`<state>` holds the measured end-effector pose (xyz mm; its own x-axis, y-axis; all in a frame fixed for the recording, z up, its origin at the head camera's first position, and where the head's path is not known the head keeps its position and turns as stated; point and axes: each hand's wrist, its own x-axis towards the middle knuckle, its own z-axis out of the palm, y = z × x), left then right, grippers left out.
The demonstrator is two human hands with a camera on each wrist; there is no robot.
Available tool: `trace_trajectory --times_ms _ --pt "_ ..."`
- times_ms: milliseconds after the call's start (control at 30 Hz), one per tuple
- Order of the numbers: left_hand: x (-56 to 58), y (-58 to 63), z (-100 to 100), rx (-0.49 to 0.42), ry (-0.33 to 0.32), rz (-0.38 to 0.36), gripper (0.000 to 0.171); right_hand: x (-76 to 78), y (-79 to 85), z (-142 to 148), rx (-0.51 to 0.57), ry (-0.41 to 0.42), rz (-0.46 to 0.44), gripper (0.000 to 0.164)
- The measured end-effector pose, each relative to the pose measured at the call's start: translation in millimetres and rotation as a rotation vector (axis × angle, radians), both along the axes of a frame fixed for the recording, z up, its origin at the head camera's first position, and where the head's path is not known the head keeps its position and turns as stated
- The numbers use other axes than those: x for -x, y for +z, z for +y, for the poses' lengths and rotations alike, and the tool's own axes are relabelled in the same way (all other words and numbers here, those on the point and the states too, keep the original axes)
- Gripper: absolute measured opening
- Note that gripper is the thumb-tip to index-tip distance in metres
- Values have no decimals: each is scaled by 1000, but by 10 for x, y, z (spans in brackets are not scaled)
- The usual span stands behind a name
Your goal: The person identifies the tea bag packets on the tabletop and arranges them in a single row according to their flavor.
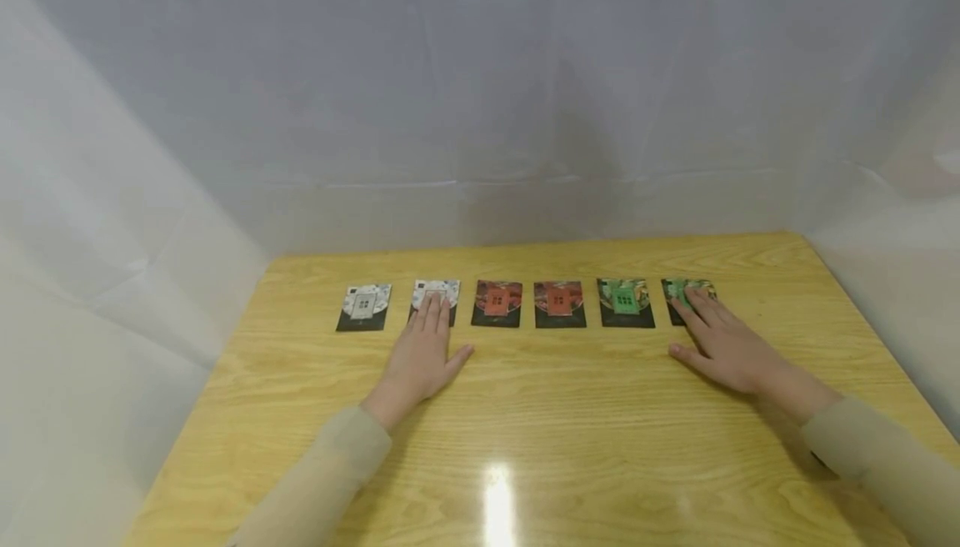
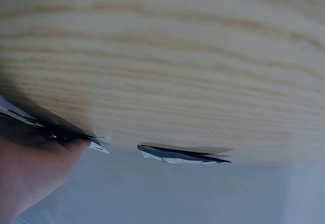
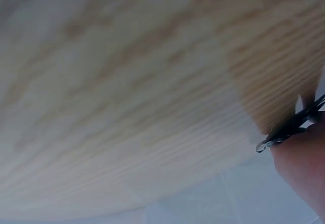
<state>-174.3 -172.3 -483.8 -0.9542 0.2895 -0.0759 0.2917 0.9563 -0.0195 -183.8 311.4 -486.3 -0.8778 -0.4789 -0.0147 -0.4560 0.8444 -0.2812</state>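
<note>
Several flat packets lie in a row across the table. My left hand rests with straight fingers on the second packet from the left, a white-and-black packet. On the far right, my right hand lies with fingers extended over a green-and-black packet, covering much of it. Another white-and-black packet is left of my left hand. Two red-and-black packets and a second green-and-black packet lie between my hands. The left wrist view shows my left hand against a packet's edge.
The packets sit on a wooden table, toward its back edge. Pale sheeting hangs behind the table and along both sides. A bright reflection shows on the tabletop near the front.
</note>
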Motion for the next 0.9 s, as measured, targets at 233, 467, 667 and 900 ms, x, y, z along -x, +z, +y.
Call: trace_trajectory --times_ms 233,467,667,900 --pt "9 -6 -14 16 -1 1 92 -6 10 -11 3 4 3 84" --pt "23 6 -14 42 -8 -6 92 -9 27 -10 7 13 14 84" --pt "23 8 -15 20 -5 -10 92 0 29 -12 -2 10 5 84" --pt "11 27 -13 -1 -6 -20 91 1 29 -11 -5 7 2 84"
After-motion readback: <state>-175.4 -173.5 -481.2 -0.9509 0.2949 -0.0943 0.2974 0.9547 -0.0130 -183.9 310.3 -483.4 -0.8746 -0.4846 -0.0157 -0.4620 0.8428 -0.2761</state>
